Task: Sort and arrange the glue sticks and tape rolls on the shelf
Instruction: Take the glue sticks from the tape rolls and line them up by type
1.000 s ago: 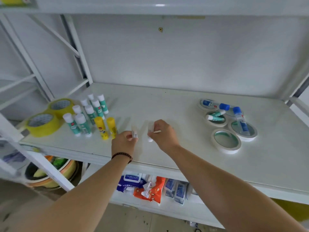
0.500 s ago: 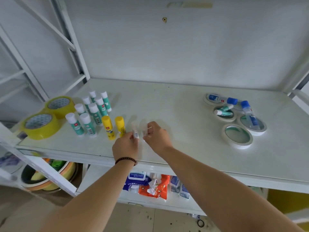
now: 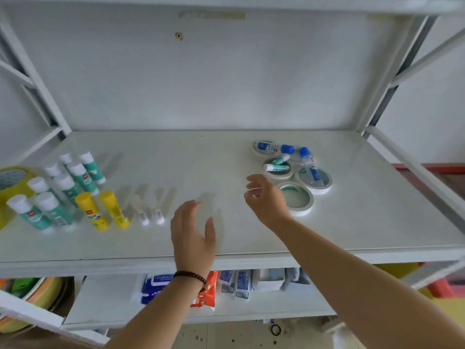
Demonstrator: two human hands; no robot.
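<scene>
Both hands empty, fingers spread: left hand (image 3: 192, 230) mid-shelf, right hand (image 3: 265, 197) near white tape rolls (image 3: 297, 199) w/ loose glue sticks (image 3: 276, 167) far right. Upright glue sticks (image 3: 88, 205) stand left beside yellow tape (image 3: 12, 177).

wipe packets (image 3: 161, 285) on lower shelf, orange pouch (image 3: 210, 290)

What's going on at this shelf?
A person is sorting glue sticks and tape on a white shelf. At the left, green sticks, two yellow sticks and two small white sticks stand upright beside yellow tape. Both hands are empty: the left hand hovers mid-shelf, while the right hand reaches toward the white tape rolls, where blue sticks and green ones lie unsorted.
</scene>
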